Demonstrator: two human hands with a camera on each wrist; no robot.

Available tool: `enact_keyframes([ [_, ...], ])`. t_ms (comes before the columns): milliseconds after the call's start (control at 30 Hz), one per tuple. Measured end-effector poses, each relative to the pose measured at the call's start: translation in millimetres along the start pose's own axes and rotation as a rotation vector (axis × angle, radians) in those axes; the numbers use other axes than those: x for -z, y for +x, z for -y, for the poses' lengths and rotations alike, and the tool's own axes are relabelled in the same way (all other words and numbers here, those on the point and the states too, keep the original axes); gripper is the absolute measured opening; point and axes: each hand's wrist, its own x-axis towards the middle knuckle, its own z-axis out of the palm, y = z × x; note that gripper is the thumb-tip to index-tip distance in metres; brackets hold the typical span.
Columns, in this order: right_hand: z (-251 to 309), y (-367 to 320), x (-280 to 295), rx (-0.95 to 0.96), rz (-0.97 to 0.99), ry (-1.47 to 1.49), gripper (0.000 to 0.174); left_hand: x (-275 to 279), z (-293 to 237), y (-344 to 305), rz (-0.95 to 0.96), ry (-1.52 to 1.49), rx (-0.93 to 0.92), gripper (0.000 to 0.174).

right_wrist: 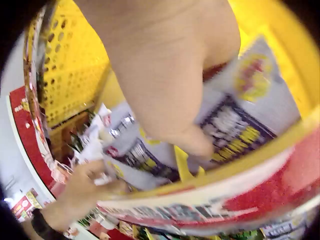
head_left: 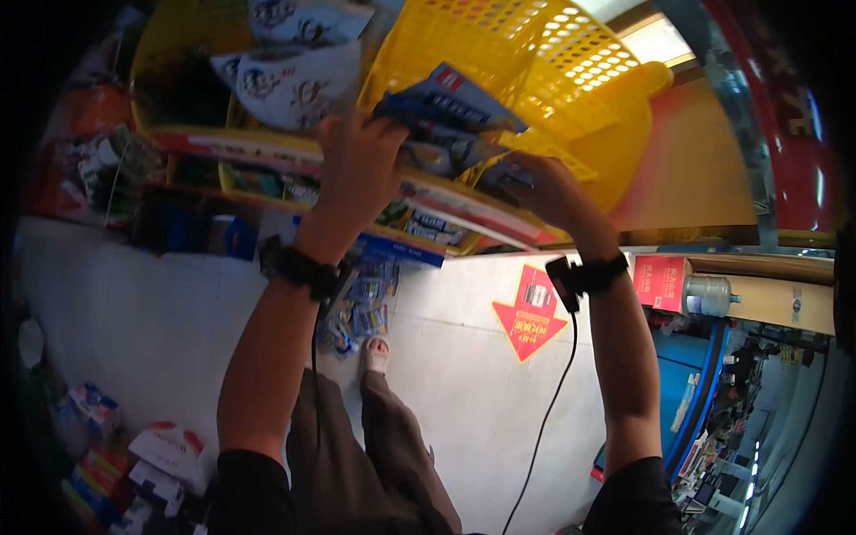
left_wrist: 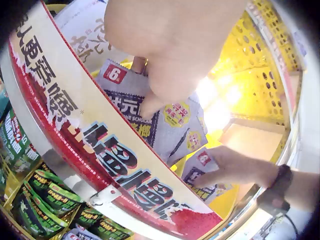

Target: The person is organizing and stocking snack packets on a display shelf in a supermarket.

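Note:
My left hand (head_left: pixel 361 169) reaches over the front rim of a yellow basket (head_left: pixel 624 125) and pinches a grey-and-purple snack packet (left_wrist: pixel 172 132). In the left wrist view the thumb lies across the packet's printed front, by a red "6" mark. A stack of similar blue-grey packets (head_left: pixel 446 102) leans beside it. To the right, my right hand (head_left: pixel 557 192) grips another such packet (right_wrist: pixel 255 100) in the neighbouring compartment. Its thumb presses the front face, and its other fingers are hidden behind. A yellow divider (right_wrist: pixel 185 162) stands between the two packets.
White snack bags (head_left: pixel 299 85) fill the basket's left compartment. A printed strip (left_wrist: pixel 105 150) runs along its rim. Green packets (left_wrist: pixel 45 200) sit on the tier below. Blue packets (head_left: pixel 366 299) are low down near a foot. A red floor arrow (head_left: pixel 530 312) and a water bottle (head_left: pixel 709 294) are at right.

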Motion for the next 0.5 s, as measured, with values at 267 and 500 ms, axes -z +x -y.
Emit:
enact_keyframes([
  [267,22,-50,-11,0.092,-0.897,-0.487,0.035,55,52,-154,-0.206,-0.156,0.488,0.021],
  [500,91,-102,-165,0.261,-0.473,0.152,0.029,1,89,-425,0.217,-0.198,1.156,0.013],
])
